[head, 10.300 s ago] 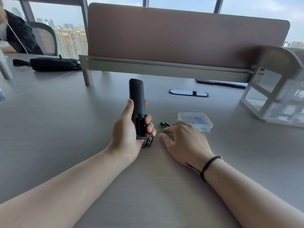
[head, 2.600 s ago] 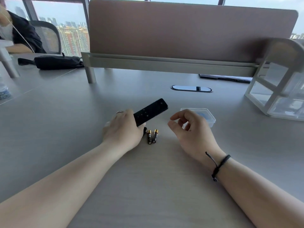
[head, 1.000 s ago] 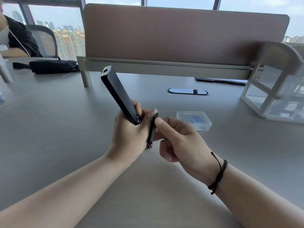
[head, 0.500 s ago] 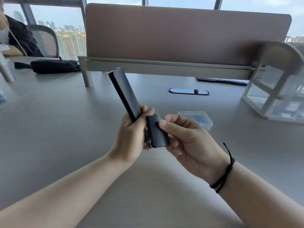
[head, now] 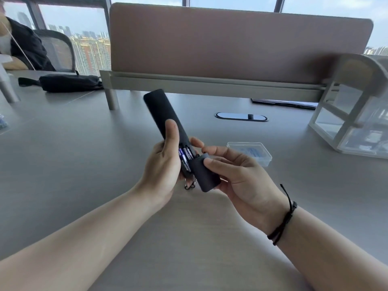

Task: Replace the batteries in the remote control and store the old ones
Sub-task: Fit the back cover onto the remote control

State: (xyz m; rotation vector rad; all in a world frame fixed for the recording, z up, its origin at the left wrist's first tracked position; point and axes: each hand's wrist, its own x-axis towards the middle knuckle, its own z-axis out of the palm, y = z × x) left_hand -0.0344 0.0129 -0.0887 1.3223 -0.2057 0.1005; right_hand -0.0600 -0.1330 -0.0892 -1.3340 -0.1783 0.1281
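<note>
From my head camera, my left hand (head: 165,164) is wrapped around the remote (head: 162,113), back side up, its far end tilted up and to the left above the desk (head: 84,164). My thumb lies along its back and my fingers curl under it, closed firmly on the body. The battery bay at the near end is open, and two batteries (head: 185,157) sit in it side by side, their labels facing me.

My right hand (head: 237,175) pinches the cover (head: 204,175) between thumb and fingers, closed on it. The cover's far edge sits at the near end of the bay, overlapping it only partly, so the batteries remain exposed.

Just below my hands, two old batteries (head: 190,185) lie on the desk, mostly hidden; only their near ends show. A clear case (head: 249,152) rests on the desk to the right, just past my right fingers, apart from them. Farther right stands a clear organizer (head: 352,122). A divider (head: 231,45) runs across the far side of the desk, and a black pouch (head: 69,82) lies far left.
</note>
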